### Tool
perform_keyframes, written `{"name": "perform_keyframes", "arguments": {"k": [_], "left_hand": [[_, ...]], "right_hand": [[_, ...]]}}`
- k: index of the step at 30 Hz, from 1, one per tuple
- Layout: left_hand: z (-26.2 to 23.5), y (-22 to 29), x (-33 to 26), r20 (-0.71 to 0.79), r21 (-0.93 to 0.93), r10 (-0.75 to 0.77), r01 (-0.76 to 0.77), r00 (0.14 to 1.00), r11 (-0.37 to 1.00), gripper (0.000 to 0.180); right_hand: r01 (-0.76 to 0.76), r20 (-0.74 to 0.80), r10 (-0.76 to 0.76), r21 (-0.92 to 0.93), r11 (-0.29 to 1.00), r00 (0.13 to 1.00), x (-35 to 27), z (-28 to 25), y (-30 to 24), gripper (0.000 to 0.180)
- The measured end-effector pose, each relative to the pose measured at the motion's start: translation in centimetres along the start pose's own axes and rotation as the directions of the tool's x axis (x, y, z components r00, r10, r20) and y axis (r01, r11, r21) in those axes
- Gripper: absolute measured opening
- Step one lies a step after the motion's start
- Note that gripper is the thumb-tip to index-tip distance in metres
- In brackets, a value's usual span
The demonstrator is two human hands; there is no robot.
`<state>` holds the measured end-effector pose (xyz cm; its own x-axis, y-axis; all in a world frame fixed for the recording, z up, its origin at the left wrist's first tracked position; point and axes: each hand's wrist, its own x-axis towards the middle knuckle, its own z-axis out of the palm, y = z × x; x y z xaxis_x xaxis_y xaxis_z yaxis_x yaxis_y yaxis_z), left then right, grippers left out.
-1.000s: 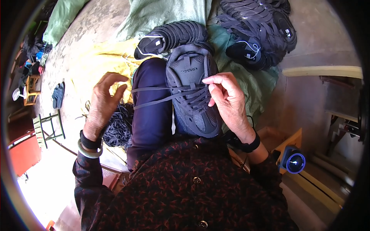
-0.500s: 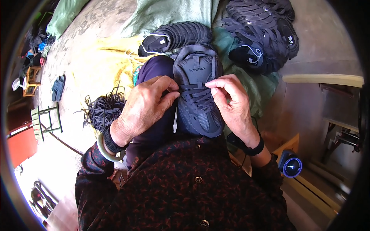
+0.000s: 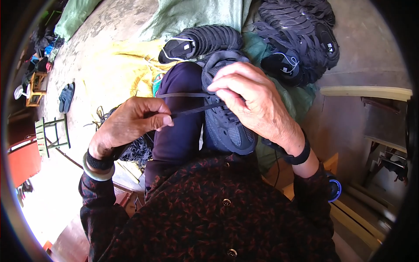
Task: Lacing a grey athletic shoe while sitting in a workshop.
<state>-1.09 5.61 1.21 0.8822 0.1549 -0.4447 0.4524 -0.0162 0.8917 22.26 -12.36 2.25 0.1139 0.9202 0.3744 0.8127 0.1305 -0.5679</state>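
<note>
A dark grey and black sneaker (image 3: 231, 135) rests on my lap, its toe toward me. My left hand (image 3: 131, 120) is out to the left of it, thumb and forefinger pinched on a flat black shoelace (image 3: 192, 112). Two lace strands stretch across my dark trouser leg between that hand and the sneaker. Over the tongue and upper lacing, my right hand (image 3: 259, 98) has its fingers bent and closed at the end of the upper strand. It hides most of the eyelets there.
A tangled heap of black laces (image 3: 139, 150) lies left of my leg. Beyond my knees is a row of stacked black shoes (image 3: 205, 41), with a larger pile of shoes (image 3: 301, 43) on green sacking (image 3: 196, 15). Blue slippers (image 3: 66, 98) and a small stool (image 3: 52, 135) stand left.
My left hand has pulled away to the left and down, drawing the lace out taut. My right hand has moved inward over the sneaker's tongue.
</note>
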Motion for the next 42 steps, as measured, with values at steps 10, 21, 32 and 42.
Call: {"name": "perform_keyframes", "arguments": {"k": [10,21,32,42], "left_hand": [[1.5,2.6,-0.5,0.065,0.005,0.329,-0.330,0.942,0.944,0.018],[1.1,1.6,-2.2,0.076,0.250,0.386,-0.393,0.919,0.885,0.016],[1.1,-4.2,-5.0,-0.154,0.475,0.152,-0.061,0.976,0.878,0.017],[-0.5,-5.8,-5.4,-0.179,0.736,-0.093,0.196,0.979,0.648,0.017]], "right_hand": [[-0.344,0.576,-0.053,0.555,0.757,0.815,4.2,3.7,-0.4,0.038],[-0.197,0.571,-0.040,0.346,0.917,0.820,3.7,0.4,0.2,0.021],[-0.398,0.473,0.355,-0.010,0.918,0.807,0.5,-6.4,2.5,0.020],[-0.391,0.512,0.345,-0.020,0.920,0.786,-0.5,-5.1,1.6,0.016]]}}
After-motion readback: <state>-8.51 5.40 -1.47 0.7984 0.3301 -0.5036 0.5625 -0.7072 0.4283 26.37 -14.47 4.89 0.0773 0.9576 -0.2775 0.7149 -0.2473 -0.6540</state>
